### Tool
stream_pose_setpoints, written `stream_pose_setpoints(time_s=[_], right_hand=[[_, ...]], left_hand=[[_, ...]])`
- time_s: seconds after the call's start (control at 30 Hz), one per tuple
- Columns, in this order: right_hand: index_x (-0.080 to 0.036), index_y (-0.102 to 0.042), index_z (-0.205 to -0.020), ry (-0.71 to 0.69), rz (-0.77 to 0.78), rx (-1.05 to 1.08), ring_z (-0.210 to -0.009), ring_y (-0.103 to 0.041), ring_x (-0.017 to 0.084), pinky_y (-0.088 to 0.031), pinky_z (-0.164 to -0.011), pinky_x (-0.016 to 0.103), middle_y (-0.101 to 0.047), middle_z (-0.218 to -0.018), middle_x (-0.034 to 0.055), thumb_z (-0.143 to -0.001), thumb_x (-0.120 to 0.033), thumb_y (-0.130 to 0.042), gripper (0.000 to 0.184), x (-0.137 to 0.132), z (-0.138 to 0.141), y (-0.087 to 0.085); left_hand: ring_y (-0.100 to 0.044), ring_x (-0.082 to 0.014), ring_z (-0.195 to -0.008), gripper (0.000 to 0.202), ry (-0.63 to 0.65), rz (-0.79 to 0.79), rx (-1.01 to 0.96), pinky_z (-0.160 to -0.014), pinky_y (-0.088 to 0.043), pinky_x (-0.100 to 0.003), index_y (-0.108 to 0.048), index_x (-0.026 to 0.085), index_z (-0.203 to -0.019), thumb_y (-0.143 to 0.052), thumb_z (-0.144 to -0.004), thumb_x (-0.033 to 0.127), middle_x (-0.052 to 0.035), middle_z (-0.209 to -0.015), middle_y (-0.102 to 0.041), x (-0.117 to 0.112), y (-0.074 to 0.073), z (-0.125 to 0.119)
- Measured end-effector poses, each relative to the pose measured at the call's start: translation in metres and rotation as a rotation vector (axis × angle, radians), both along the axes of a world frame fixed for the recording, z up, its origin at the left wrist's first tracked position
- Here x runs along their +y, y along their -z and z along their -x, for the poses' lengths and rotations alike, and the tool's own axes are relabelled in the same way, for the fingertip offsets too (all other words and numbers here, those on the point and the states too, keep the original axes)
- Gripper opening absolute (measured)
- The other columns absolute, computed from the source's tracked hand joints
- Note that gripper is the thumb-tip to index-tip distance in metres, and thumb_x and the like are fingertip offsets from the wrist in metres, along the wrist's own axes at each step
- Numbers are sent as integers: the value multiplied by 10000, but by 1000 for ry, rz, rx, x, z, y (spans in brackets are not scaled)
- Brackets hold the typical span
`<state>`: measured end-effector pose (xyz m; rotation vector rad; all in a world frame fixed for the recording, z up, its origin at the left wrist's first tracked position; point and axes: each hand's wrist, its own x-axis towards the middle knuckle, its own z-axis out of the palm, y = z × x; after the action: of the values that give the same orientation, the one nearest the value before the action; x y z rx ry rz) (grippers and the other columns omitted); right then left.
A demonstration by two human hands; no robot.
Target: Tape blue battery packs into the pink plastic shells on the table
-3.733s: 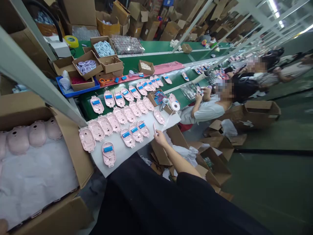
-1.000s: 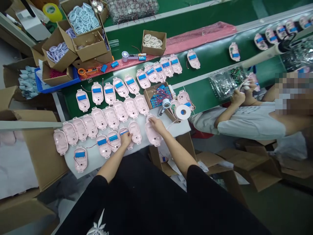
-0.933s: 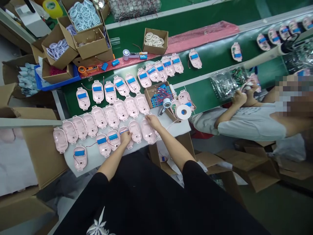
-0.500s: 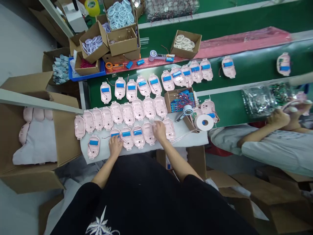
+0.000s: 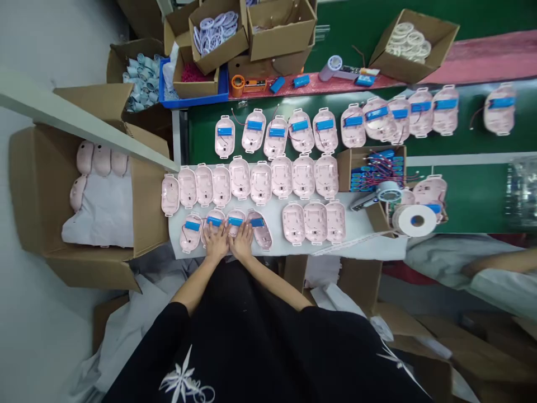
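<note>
In the front row on the white sheet, both my hands lie over pink plastic shells fitted with blue batteries. My left hand (image 5: 217, 244) spreads its fingers over a shell, the fingertips by its blue battery (image 5: 215, 221). Right beside it, my right hand (image 5: 242, 243) reaches over the neighbouring shell, fingers extended near another battery (image 5: 235, 221). The hands partly hide both shells. To their left sits a battery-fitted shell (image 5: 190, 239); to their right a tilted one (image 5: 264, 237) also holds a battery. Farther right stand three shells without batteries, one being the middle shell (image 5: 315, 224).
Behind is a row of bare pink shells (image 5: 240, 178), then battery-fitted shells (image 5: 254, 140) on the green bench. A carton of wired batteries (image 5: 344, 168) and a white tape roll (image 5: 416, 220) stand right. A large carton (image 5: 151, 224) stands left. A co-worker's arm (image 5: 503, 262) shows at right.
My right hand has moved left, beside my left hand. The battery-fitted shells now sit close to the leftmost one, with a gap before the three bare shells. The view has shifted.
</note>
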<state>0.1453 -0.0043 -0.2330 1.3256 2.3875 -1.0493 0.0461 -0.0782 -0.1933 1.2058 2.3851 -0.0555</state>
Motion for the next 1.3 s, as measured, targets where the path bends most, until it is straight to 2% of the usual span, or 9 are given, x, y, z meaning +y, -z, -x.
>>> stream_pose_setpoints(time_s=[0.3, 0.47, 0.6, 0.67, 0.77, 0.9, 1.03, 1.13, 1.3], right_hand=[[-5, -139, -1666, -61, 42, 18, -1564, -235, 398, -256, -1243, 551, -182, -1706, 286, -1010, -476, -457, 868, -35, 54, -21], [-244, -524, -1546, -177, -128, 68, -1504, -361, 356, -308, -1224, 508, -395, -1663, 116, -999, -307, -487, 552, -9, 19, -51], [-203, -421, -1604, 117, -341, -137, -1555, -201, 409, -262, -1194, 620, -258, -1709, 169, -964, -325, -540, 662, 30, -10, -49], [-159, -380, -1614, 182, -305, -215, -1513, -262, 426, -328, -1154, 611, -275, -1683, 219, -949, -341, -562, 713, 50, -16, -43], [-189, -482, -1547, 77, -198, -199, -1395, -426, 390, -422, -1112, 521, -417, -1577, 216, -908, -241, -591, 650, 69, -26, -36], [-199, -570, -1472, 84, -50, -72, -1149, -642, 311, -523, -1025, 440, -515, -1394, 195, -886, -144, -535, 589, 61, -58, -39], [-293, -415, -1584, 72, 0, 169, -1177, -664, 343, -560, -980, 529, -373, -1556, 194, -991, -299, -449, 594, 49, -80, -51], [-307, -262, -1652, -41, -169, 267, -1459, -420, 420, -435, -1096, 655, -279, -1662, 200, -1000, -335, -458, 681, 76, -34, -68], [-109, -337, -1615, -231, -287, 258, -1553, -213, 406, -281, -1190, 646, -196, -1711, 241, -974, -249, -470, 669, 186, 173, -82]], left_hand=[[18, -465, -1594, 683, -98, -66, -15, -1231, -44, -766, -293, 355, -1641, -508, -994, 402, -15, -1726, -280, -55, 2, 53], [-32, -478, -1586, 715, -95, -116, -94, -1228, -34, -761, -380, 310, -1620, -568, -962, 518, -79, -1705, -326, -75, 1, 80], [-146, -424, -1584, 655, -152, -197, -51, -1260, -124, -658, -469, 241, -1569, -547, -975, 504, -145, -1687, -334, -100, 1, 102], [-182, -429, -1570, 681, -327, -222, 69, -1244, -176, -653, -438, 181, -1577, -517, -983, 505, -204, -1679, -309, -116, 3, 113], [-281, -449, -1519, 748, -545, -174, 136, -1207, -262, -646, -363, 127, -1599, -507, -975, 513, -265, -1650, -302, -138, 6, 127], [-477, -431, -1370, 804, -660, -143, 54, -1129, -399, -587, -377, 114, -1580, -584, -917, 520, -282, -1474, -470, -147, 5, 140], [-558, -430, -1261, 806, -751, -179, 44, -1096, -432, -606, -386, 81, -1555, -610, -893, 482, -245, -1271, -591, -146, 3, 144], [-587, -405, -1245, 761, -787, -215, 8, -1077, -470, -588, -400, 151, -1543, -621, -893, 481, -189, -1234, -625, -146, 1, 143], [-551, -397, -1353, 694, -823, -282, -56, -1088, -492, -571, -412, 182, -1524, -590, -905, 439, -212, -1389, -581, -149, -3, 143]])
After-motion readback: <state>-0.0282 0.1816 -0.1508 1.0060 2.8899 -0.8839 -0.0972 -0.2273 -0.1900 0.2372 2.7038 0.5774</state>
